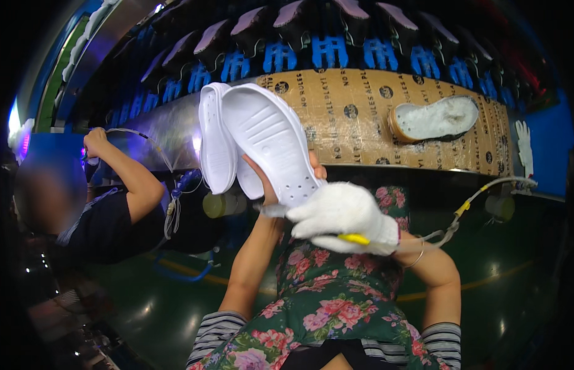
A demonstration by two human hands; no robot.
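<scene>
My bare left hand (pixel 263 179) is closed round a white shoe sole (pixel 262 126), held up with its hollow, ribbed inner side in view. Fingertips show at its right edge. Behind and left of it is another white sole (pixel 217 145), and part of a further white piece (pixel 250 179) shows below them; how these are held is hidden. A white knitted glove covers my right hand (pixel 345 216), which is closed on a slim tool with a grey tip (pixel 274 211) and a yellow part (pixel 353 238). The tool lies across the sole's lower end; whether it touches is unclear.
A cardboard-covered bench (pixel 355 151) carries a light sole with a whitish fill (pixel 436 118) and, farther right, a white glove (pixel 524 148). Behind runs a row of blue holders (pixel 329 52) with shoe uppers (pixel 293 15). A hose (pixel 463 206) hangs right. A co-worker's arm (pixel 130 176) is left.
</scene>
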